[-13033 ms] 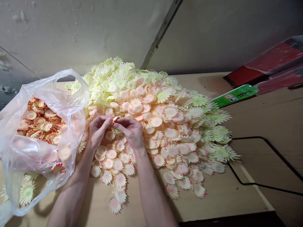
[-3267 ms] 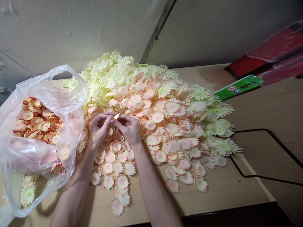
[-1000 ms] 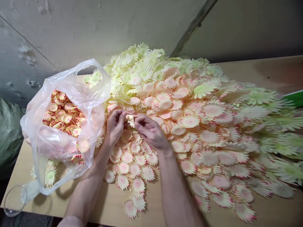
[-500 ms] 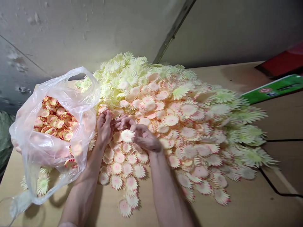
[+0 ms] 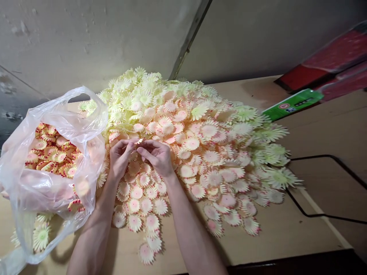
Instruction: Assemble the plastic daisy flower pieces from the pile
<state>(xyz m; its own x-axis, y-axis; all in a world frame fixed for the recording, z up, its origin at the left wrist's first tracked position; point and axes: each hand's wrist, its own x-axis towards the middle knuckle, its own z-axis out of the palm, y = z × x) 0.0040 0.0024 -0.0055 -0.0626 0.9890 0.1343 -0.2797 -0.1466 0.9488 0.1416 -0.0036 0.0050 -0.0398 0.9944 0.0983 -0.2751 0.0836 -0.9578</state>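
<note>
A wide heap of flat, fringed flower pieces (image 5: 192, 143), pale with pink centres or pale green, covers the middle of the table. Over its near left part, my left hand (image 5: 122, 154) and my right hand (image 5: 156, 154) meet at the fingertips. Between them is a small pale, fringed flower piece (image 5: 139, 141), pinched by both hands and partly hidden by the fingers. Left of my left hand stands an open clear plastic bag (image 5: 48, 187) holding smaller yellow-and-red flower pieces (image 5: 57, 156).
A grey wall (image 5: 114, 34) rises behind the wooden table (image 5: 286, 240). At the right lie a green packet (image 5: 295, 104), a red object (image 5: 304, 78) and a bent black wire frame (image 5: 338, 158). A pale green flower piece (image 5: 41, 236) lies under the bag's near edge.
The view has shifted right, so the heap and bag appear farther left. My right hand has turned and closed in toward my left; the pale flower piece near its fingers earlier no longer shows there.
</note>
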